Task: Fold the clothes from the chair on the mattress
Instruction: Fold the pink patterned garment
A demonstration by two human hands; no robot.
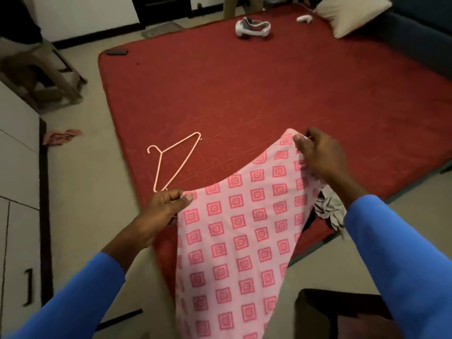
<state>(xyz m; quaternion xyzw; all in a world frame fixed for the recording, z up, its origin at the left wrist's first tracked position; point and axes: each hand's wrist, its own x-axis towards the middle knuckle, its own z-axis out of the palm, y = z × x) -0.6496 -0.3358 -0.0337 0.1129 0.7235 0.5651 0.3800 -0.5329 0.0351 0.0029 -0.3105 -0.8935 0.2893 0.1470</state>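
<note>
A pink cloth (234, 231) printed with darker pink squares hangs in front of me over the near edge of the red mattress (244, 89). My left hand (163, 209) pinches its upper left corner between thumb and fingers. My right hand (318, 155) pinches the upper right corner, held higher and farther out. The cloth's top edge sags between the two hands. A crumpled grey garment (330, 209) lies on the mattress, partly behind my right forearm. The dark corner of a chair (325, 311) shows at the bottom right.
A pink hanger (176, 162) lies on the mattress near its left edge. At the far end sit a white headset (252, 26), a white controller (304, 18) and a beige pillow (352, 14). A dark phone (117, 52) lies at the far left corner. White cabinets (17, 167) stand left; a plastic stool (41, 77) stands beyond.
</note>
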